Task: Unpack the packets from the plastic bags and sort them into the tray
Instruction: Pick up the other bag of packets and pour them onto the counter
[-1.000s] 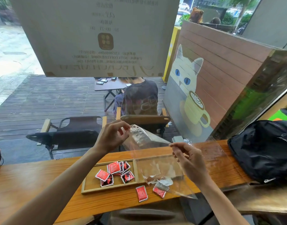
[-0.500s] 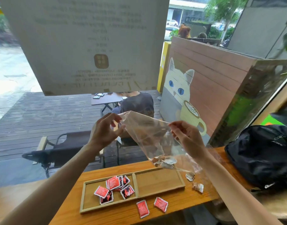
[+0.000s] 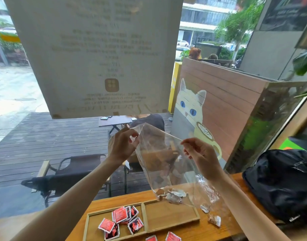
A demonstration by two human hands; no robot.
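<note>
I've lifted the bag (image 3: 166, 162) well clear of the surface (image 3: 223, 228) since a second ago, when it lay draped low over the tray (image 3: 171, 223). Now my left hand (image 3: 122, 145) pinches one top corner and my right hand (image 3: 199, 153) pinches the other, both closed on the plastic film, with the bag hanging upside-down or nearly so between them above the tray's right compartment. The silver packets (image 3: 173, 194) have slid down and bunched at the low end of the bag, just above the tray's far rim; I can't tell whether that end is the open mouth or the sealed bottom. Two silver packets lie loose on the surface right of the tray (image 3: 214, 220), which weren't there a second ago, so I judge the shaking is working but the drop is landing off target. The left compartment holds the heap of red packets (image 3: 121, 220), the right one is bare, and two more red packets (image 3: 172, 237) sit on the surface just in front of the tray. What that means for me: the bag is only partly emptied, and I'd want its low end shifted a little toward me over the right compartment before the rest falls. The strays on both sides will then need picking up and sorting by colour.
</note>
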